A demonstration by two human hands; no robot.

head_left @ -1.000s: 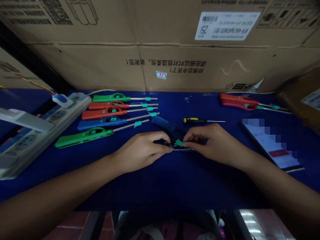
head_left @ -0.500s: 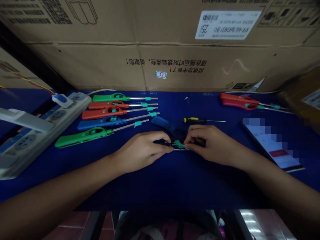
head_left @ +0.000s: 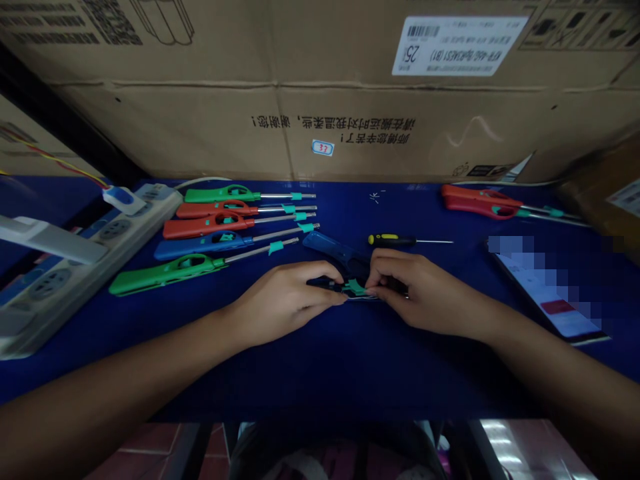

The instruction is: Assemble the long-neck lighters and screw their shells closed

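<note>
My left hand (head_left: 290,297) pinches the left end of a small dark lighter part (head_left: 325,285), thumb and index finger closed on it. From the other side, the fingertips of my right hand (head_left: 425,293) are closed on a small green piece (head_left: 357,288) joined to that part. A thin pale wire runs along the near side. Right behind my fingers lies a blue lighter casing (head_left: 330,247), its right end partly hidden by my right hand. Beyond that hand a black and yellow screwdriver (head_left: 395,240) lies flat, tip to the right.
Several gas lighters, including a green lighter (head_left: 165,275) and a blue lighter (head_left: 205,245), lie in a row at left beside a power strip (head_left: 85,267). Red lighters (head_left: 480,200) lie back right, a phone (head_left: 550,293) nearer. A cardboard box (head_left: 200,127) stands behind.
My right hand has shifted very slightly, its fingertips a little further left on the green piece. My left hand keeps its pinch. The view has tilted slightly.
</note>
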